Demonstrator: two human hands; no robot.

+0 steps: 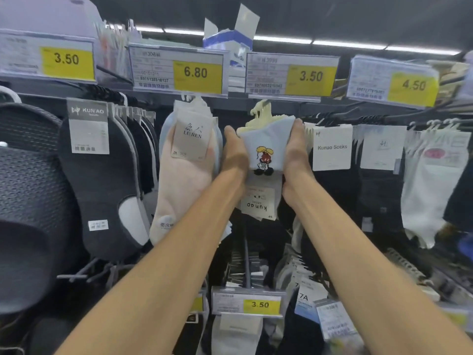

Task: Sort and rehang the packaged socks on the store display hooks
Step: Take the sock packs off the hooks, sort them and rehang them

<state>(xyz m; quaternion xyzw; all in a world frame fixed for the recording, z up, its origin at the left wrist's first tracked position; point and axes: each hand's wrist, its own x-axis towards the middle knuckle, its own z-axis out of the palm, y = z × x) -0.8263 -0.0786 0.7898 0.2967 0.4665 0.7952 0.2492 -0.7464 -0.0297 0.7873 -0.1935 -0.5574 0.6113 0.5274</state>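
Apparently scant room beside sock bundle [266, 139]

Matt knitted socks [266, 142] with a paper label [257, 202], glossy plastic price tags [179, 70] at twelve o'clock, dimpled slippers [28, 175] at nine.

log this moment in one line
left hand: holds pale blue cartoon-print sock bundle | right hand: holds same bundle | cream plastic hangers: at top

Shop: price tags [195, 73], socks [184, 172] on hooks.
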